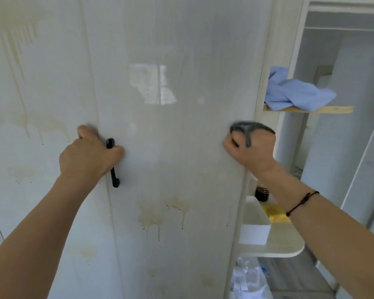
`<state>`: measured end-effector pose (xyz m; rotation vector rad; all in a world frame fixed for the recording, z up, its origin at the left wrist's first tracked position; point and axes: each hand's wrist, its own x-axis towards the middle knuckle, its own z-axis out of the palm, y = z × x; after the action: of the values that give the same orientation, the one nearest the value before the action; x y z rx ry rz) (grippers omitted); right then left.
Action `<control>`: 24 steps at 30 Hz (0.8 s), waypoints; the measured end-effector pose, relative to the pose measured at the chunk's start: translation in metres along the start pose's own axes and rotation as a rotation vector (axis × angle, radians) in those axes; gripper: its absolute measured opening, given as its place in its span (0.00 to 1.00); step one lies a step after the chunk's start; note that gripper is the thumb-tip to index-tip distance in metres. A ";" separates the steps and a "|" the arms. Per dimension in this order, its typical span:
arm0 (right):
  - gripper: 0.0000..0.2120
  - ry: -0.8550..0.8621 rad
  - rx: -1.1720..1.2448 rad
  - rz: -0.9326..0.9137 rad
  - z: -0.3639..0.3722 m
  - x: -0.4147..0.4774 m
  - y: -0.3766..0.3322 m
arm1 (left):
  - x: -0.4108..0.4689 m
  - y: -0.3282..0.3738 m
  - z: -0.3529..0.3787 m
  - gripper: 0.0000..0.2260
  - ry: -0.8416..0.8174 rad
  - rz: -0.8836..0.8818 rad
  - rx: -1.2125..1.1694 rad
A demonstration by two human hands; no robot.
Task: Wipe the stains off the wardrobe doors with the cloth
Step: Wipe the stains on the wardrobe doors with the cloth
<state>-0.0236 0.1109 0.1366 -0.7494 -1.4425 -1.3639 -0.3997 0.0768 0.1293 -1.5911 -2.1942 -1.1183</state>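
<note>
Our left hand (89, 152) grips the black bar handle (115, 176) of the stained white wardrobe door (177, 152); our right hand (254, 148) clenches a dark grey cloth (249, 126) at its right edge.

text check | nothing legible for you here | wardrobe doors (171, 147): no lettering | plastic bag (248, 281) lower right: print too blurred to read

The left hand (89, 152) hides the middle of the black door handle (115, 180). The dark cloth (251, 127) is blurred and mostly buried in the right hand (251, 147). The right forearm (311, 212) covers part of a dark bottle (261, 192) and a yellow object (274, 212) too unclear to identify.
</note>
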 end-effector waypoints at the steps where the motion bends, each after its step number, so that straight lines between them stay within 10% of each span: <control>1: 0.17 0.062 -0.036 0.049 0.005 0.027 0.009 | -0.003 0.002 0.002 0.20 -0.003 0.000 -0.008; 8: 0.15 0.180 0.005 0.177 0.011 0.026 -0.009 | -0.005 0.004 -0.007 0.19 -0.014 0.012 -0.012; 17: 0.17 -0.417 0.217 -0.131 -0.046 -0.210 -0.078 | -0.017 0.012 -0.012 0.19 -0.004 -0.011 -0.059; 24: 0.15 0.003 0.068 -0.003 -0.005 -0.030 -0.012 | -0.015 0.007 -0.004 0.20 0.047 -0.039 -0.032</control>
<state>-0.0235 0.1094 0.1041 -0.7011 -1.4808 -1.3109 -0.3886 0.0637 0.1266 -1.5252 -2.1971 -1.1953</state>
